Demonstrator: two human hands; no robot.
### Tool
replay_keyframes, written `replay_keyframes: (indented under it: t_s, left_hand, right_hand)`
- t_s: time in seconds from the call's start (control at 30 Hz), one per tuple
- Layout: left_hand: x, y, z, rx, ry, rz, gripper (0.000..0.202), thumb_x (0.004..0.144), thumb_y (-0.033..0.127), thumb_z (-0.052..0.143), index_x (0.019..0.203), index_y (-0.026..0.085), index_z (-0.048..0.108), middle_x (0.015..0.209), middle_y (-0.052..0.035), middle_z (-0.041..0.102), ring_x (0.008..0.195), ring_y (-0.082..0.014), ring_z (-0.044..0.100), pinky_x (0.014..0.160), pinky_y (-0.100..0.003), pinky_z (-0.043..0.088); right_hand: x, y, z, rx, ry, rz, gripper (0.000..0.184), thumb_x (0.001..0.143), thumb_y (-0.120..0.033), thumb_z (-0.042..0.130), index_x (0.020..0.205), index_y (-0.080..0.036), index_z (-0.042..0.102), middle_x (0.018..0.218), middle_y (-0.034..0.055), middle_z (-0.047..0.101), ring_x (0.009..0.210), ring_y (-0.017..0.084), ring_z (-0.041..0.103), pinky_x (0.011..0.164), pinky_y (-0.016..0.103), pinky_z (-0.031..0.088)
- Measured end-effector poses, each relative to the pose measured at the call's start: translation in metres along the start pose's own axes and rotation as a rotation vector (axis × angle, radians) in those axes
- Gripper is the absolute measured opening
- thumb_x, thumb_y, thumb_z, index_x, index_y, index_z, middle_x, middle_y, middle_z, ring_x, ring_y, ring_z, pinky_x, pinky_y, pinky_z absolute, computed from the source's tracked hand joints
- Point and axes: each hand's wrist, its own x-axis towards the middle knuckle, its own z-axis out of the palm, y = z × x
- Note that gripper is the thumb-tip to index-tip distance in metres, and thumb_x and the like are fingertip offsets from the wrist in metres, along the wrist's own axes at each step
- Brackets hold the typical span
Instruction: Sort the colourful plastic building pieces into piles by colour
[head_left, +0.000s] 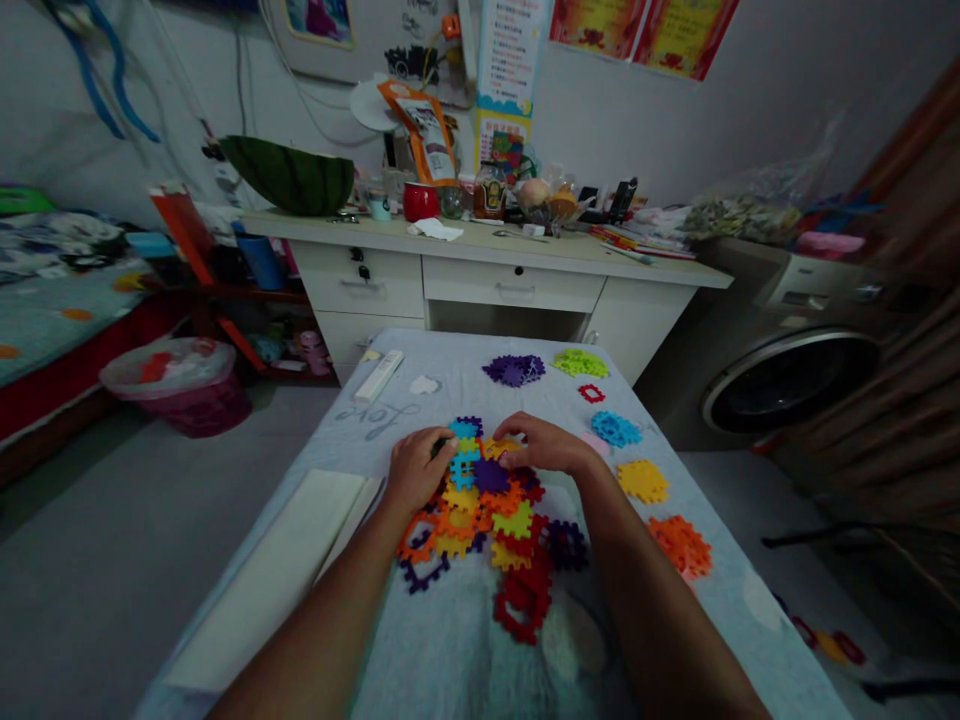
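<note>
A mixed pile of flat, notched plastic interlocking pieces point(461, 522) lies mid-table in orange, yellow, red, purple, blue and lime. At its upper left edge rests my left hand point(417, 468), fingers curved and thumb apart from the index finger, beside light blue pieces point(463, 468). My right hand point(546, 443) reaches in from the right, with thumb and index finger closed about a yellow-orange piece point(496, 448). Just below its thumb is a solid purple piece point(491, 476). Red pieces point(523, 600) spread from the pile's near end.
Sorted heaps stand along the far and right sides: purple point(514, 370), lime point(581, 363), blue point(616, 428), yellow point(643, 481) and orange point(681, 546). One red frame piece point(592, 393) lies alone. A long white box point(277, 575) lies at left; a white desk point(517, 285) stands behind.
</note>
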Motion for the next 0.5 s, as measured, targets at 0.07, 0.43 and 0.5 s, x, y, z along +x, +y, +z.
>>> replay_keyframes:
  t_s: [0.07, 0.43, 0.5]
  left_hand:
    - [0.000, 0.000, 0.000, 0.005, 0.006, 0.008, 0.031, 0.089, 0.044, 0.045, 0.100, 0.025, 0.067, 0.108, -0.0023, 0.071, 0.107, -0.0213, 0.061, 0.097, -0.037, 0.041]
    - [0.000, 0.002, -0.001, 0.051, 0.006, 0.016, 0.031, 0.089, 0.044, 0.045, 0.100, 0.025, 0.068, 0.107, -0.0018, 0.071, 0.105, -0.0215, 0.062, 0.097, -0.038, 0.041]
    - [0.000, 0.003, 0.000, 0.058, 0.007, 0.008, 0.032, 0.090, 0.045, 0.045, 0.101, 0.026, 0.067, 0.109, -0.0019, 0.071, 0.107, -0.0218, 0.061, 0.097, -0.038, 0.041]
  right_hand:
    - [0.000, -0.010, 0.001, -0.135, -0.029, -0.073, 0.032, 0.069, -0.028, 0.079, 0.098, -0.020, 0.067, 0.110, 0.0063, 0.058, 0.110, 0.023, 0.052, 0.100, 0.038, 0.038]
    - [0.001, -0.018, 0.007, -0.090, -0.087, -0.039, 0.025, 0.067, -0.020, 0.077, 0.085, -0.019, 0.060, 0.086, -0.0004, 0.058, 0.081, 0.015, 0.052, 0.072, 0.026, 0.040]
    - [0.000, -0.017, 0.006, 0.103, -0.137, 0.016, 0.022, 0.069, -0.021, 0.073, 0.084, -0.019, 0.057, 0.074, -0.0040, 0.055, 0.066, 0.011, 0.049, 0.060, 0.023, 0.037]
